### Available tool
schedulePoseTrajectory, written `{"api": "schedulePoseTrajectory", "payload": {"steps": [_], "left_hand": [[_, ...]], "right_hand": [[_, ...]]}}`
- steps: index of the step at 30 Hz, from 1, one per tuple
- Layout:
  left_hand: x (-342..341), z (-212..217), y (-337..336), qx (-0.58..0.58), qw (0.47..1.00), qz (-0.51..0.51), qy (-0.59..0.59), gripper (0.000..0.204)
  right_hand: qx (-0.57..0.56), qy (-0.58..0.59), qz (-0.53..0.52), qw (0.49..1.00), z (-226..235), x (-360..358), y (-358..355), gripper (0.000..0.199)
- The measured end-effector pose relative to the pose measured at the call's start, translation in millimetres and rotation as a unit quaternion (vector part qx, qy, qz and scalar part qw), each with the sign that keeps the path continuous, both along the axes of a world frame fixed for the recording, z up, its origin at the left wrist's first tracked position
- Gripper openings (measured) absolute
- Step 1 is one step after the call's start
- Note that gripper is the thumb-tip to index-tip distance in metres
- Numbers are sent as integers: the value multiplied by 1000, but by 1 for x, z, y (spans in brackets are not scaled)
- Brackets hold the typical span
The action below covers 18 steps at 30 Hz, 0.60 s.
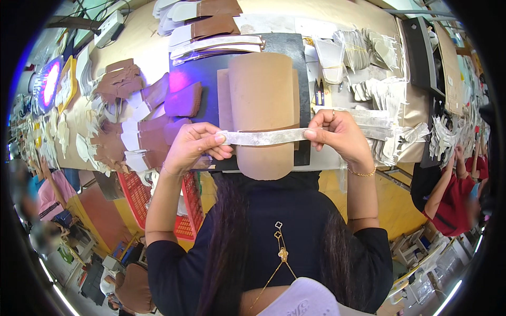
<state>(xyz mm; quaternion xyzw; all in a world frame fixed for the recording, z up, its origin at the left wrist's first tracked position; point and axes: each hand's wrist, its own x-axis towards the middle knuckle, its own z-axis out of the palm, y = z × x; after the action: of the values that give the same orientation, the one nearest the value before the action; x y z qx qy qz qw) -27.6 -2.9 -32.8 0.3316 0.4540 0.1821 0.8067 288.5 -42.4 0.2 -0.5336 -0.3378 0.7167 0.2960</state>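
Note:
A narrow whitish strip (263, 138) with a mottled surface is stretched level between my two hands, bowing slightly downward. Its left end is pinched between the thumb and fingers of my left hand (203, 141). The same grip holds the other end in my right hand (337, 136). Behind the strip is a tan, rounded-ended board or form (261, 95) that looks curved, on a dark mat (205, 113). A thin brown edge shows along the strip's upper side; whether it belongs to the strip I cannot tell.
Brown and white cut pieces (150, 134) lie in piles on the left. Bundled white pieces (382, 100) and pens (319, 92) sit right. Stacked brown-and-white pieces (211, 26) are at the back. A red plastic crate (195, 203) stands below the table edge. People work on both sides.

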Motion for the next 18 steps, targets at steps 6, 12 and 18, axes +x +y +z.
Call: {"api": "schedulePoseTrajectory", "payload": {"steps": [6,12,18], "left_hand": [[6,-7,2,-7,1000,-18,16,17],[8,-11,3,-28,1000,-8,-2,13],[8,-13,2,-35,999,0,-1,9]], "right_hand": [[-27,57,-13,998,-26,-6,-3,18],[-39,100,-25,994,-50,-12,-8,23],[-58,171,-88,979,-60,-17,-18,22]]}}
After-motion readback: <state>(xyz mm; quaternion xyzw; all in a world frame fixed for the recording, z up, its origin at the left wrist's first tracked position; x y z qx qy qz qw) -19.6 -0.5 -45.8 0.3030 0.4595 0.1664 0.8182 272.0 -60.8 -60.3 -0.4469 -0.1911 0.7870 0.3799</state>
